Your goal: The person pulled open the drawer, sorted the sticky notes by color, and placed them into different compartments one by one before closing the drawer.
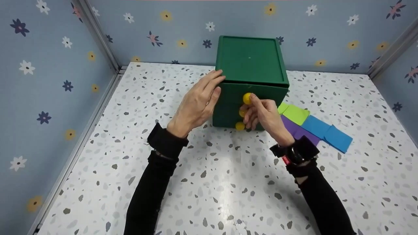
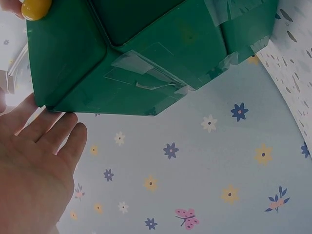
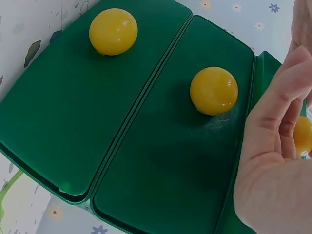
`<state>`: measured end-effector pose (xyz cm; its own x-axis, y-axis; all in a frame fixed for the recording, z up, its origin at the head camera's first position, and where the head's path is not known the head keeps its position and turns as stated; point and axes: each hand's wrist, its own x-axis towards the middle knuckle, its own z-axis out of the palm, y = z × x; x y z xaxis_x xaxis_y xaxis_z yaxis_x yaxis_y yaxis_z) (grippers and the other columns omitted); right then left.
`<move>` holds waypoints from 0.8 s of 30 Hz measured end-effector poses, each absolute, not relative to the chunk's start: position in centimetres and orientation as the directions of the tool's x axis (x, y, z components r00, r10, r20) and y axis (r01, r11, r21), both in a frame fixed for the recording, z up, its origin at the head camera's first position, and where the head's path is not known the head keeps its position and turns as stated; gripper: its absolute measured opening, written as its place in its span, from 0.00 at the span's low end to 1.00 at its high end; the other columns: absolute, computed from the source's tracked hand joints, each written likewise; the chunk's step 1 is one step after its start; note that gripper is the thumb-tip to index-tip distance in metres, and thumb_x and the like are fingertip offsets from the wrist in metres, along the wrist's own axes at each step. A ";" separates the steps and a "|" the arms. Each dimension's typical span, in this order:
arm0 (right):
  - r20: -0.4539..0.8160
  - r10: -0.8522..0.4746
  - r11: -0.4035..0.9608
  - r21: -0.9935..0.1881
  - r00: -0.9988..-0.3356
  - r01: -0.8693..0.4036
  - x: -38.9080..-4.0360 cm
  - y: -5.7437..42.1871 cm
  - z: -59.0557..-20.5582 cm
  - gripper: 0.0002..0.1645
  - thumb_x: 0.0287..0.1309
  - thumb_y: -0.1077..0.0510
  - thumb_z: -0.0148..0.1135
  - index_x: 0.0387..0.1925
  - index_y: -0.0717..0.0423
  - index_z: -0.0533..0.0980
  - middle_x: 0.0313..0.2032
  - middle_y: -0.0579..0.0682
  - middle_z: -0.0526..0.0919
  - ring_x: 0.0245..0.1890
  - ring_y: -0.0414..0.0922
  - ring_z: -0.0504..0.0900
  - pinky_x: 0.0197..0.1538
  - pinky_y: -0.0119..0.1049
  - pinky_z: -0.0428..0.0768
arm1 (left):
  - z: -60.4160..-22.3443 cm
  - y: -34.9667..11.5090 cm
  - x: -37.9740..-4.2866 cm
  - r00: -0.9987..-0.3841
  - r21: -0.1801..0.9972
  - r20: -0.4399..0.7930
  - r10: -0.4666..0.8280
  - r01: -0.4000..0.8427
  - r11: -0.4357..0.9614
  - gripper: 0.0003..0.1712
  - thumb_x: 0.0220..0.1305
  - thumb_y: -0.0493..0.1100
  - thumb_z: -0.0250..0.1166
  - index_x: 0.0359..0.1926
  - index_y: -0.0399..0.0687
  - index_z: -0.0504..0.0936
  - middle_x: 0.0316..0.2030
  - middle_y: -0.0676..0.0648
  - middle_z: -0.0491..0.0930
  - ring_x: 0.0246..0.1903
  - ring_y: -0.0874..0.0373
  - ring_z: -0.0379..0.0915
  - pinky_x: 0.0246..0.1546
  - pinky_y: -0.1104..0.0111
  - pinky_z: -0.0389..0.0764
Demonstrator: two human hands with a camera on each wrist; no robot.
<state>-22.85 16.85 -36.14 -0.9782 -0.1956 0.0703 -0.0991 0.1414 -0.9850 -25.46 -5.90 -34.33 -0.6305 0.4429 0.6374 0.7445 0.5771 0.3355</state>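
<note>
A green drawer box [image 1: 250, 65] stands near the back wall, its front bearing three round yellow knobs. My right hand [image 1: 266, 114] pinches the top knob [image 1: 247, 98] between thumb and fingers. Below it are the middle knob [image 1: 242, 113], partly behind my fingers, and the bottom knob [image 1: 240, 126]. A thin dark gap runs between the box's top and the top drawer's front. My left hand [image 1: 197, 102] rests against the left side of the box, its fingers extended by the upper front corner. In the right wrist view, the lower drawers [image 3: 161, 161] sit closed.
Beside the box on the right lie green sheets [image 1: 295, 114], purple sheets [image 1: 295, 129] and blue sheets [image 1: 326, 132], flat on the speckled white table [image 1: 209, 189]. Flower-patterned panels [image 1: 183, 19] wall in the back and sides. Clear tape [image 2: 151, 75] is stuck on the box.
</note>
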 end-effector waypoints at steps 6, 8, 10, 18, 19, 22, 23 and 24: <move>0.073 -0.205 0.146 -0.984 -0.976 -0.105 -22.7 16.9 -36.1 0.37 0.68 0.39 0.43 0.36 0.73 0.77 0.16 0.50 0.81 0.13 0.45 0.79 0.20 0.37 0.80 | -34.3 -5.9 -25.5 -0.631 0.338 0.635 0.445 0.745 0.575 0.27 0.75 0.50 0.37 0.65 0.44 0.68 0.67 0.45 0.64 0.68 0.56 0.58 0.71 0.70 0.56; 0.074 -0.211 0.147 -0.983 -0.975 -0.107 -22.6 17.0 -36.0 0.37 0.68 0.40 0.43 0.36 0.73 0.77 0.16 0.50 0.81 0.13 0.45 0.79 0.20 0.36 0.80 | -34.3 -5.9 -25.5 -0.632 0.339 0.634 0.446 0.746 0.574 0.27 0.75 0.50 0.37 0.65 0.44 0.68 0.67 0.45 0.64 0.68 0.56 0.58 0.71 0.70 0.56; 0.077 -0.215 0.147 -0.983 -0.974 -0.110 -22.6 17.0 -36.0 0.37 0.69 0.40 0.43 0.35 0.74 0.77 0.15 0.50 0.81 0.13 0.45 0.79 0.20 0.36 0.80 | -34.3 -5.9 -25.5 -0.632 0.339 0.633 0.447 0.746 0.573 0.27 0.75 0.50 0.37 0.65 0.44 0.68 0.67 0.45 0.64 0.68 0.56 0.58 0.71 0.70 0.56; 0.085 -0.216 0.170 -0.978 -0.973 -0.123 -22.2 17.0 -35.7 0.37 0.69 0.42 0.43 0.34 0.75 0.78 0.14 0.49 0.81 0.11 0.44 0.78 0.19 0.35 0.79 | -34.3 -6.0 -25.5 -0.628 0.337 0.637 0.447 0.748 0.572 0.27 0.75 0.50 0.36 0.65 0.44 0.68 0.68 0.46 0.64 0.68 0.57 0.58 0.70 0.70 0.56; 0.085 -0.216 0.176 -0.976 -0.973 -0.125 -22.2 17.0 -35.7 0.37 0.69 0.42 0.42 0.33 0.75 0.78 0.14 0.49 0.81 0.11 0.43 0.78 0.18 0.35 0.79 | -34.3 -6.0 -25.5 -0.628 0.338 0.637 0.447 0.748 0.571 0.27 0.75 0.50 0.36 0.65 0.44 0.68 0.68 0.46 0.64 0.69 0.57 0.57 0.70 0.70 0.57; 0.084 -0.215 0.187 -0.974 -0.973 -0.126 -22.1 17.1 -35.6 0.37 0.70 0.42 0.42 0.33 0.75 0.77 0.13 0.49 0.81 0.11 0.43 0.78 0.18 0.35 0.79 | -34.3 -6.0 -25.6 -0.627 0.337 0.638 0.446 0.749 0.571 0.27 0.75 0.51 0.36 0.64 0.45 0.69 0.67 0.46 0.64 0.69 0.58 0.57 0.70 0.70 0.56; 0.080 -0.215 0.194 -0.973 -0.973 -0.122 -22.0 17.1 -35.6 0.37 0.69 0.42 0.42 0.33 0.75 0.77 0.13 0.49 0.81 0.11 0.43 0.78 0.18 0.35 0.79 | -34.3 -6.0 -25.6 -0.627 0.337 0.639 0.446 0.749 0.570 0.27 0.75 0.51 0.36 0.64 0.45 0.69 0.67 0.46 0.64 0.69 0.57 0.57 0.70 0.70 0.56; 0.075 -0.215 0.197 -0.973 -0.974 -0.118 -22.0 17.1 -35.5 0.37 0.69 0.42 0.42 0.33 0.75 0.77 0.13 0.48 0.81 0.11 0.43 0.78 0.18 0.35 0.79 | -34.3 -6.0 -25.6 -0.627 0.337 0.639 0.446 0.749 0.570 0.27 0.75 0.51 0.36 0.64 0.44 0.69 0.67 0.46 0.64 0.69 0.57 0.57 0.70 0.70 0.56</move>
<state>-22.01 17.09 -35.54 -0.9737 -0.2152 0.0747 -0.1183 0.1975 -0.9731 -25.55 -6.03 -34.31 -0.6268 0.4460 0.6389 0.7493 0.5698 0.3375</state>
